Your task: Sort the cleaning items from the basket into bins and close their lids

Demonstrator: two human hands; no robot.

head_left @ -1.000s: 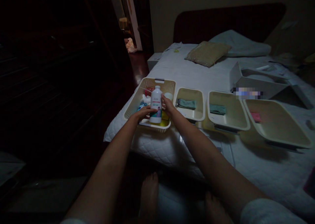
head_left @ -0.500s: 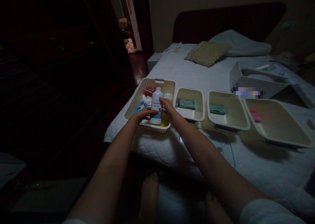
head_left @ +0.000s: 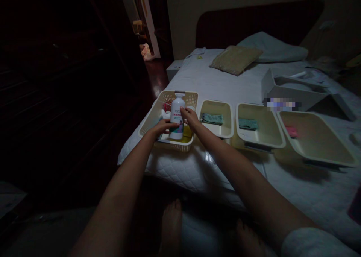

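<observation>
A white plastic bottle (head_left: 177, 117) with a printed label stands upright between my two hands, above the perforated cream basket (head_left: 146, 126). My left hand (head_left: 163, 127) grips its lower left side, fingers across the label. On the other side my right hand (head_left: 189, 116) holds it by the upper right edge. Behind the bottle, the basket holds a white container (head_left: 191, 108), something red (head_left: 167, 106), a white item (head_left: 166, 114) and something yellow (head_left: 187, 133). The bottle and my hands partly hide these contents.
Right of the basket, three cream bins stand in a row: one with a grey-green cloth (head_left: 213, 119), one with a green cloth (head_left: 248, 123), one with a pink item (head_left: 291, 131). Farther back on the bed lie a beige cushion (head_left: 236, 60) and an open white box (head_left: 299, 95).
The bottle, held in both hands, sits slightly farther left and higher in view. The whole scene has shifted a little left as the camera moved.
</observation>
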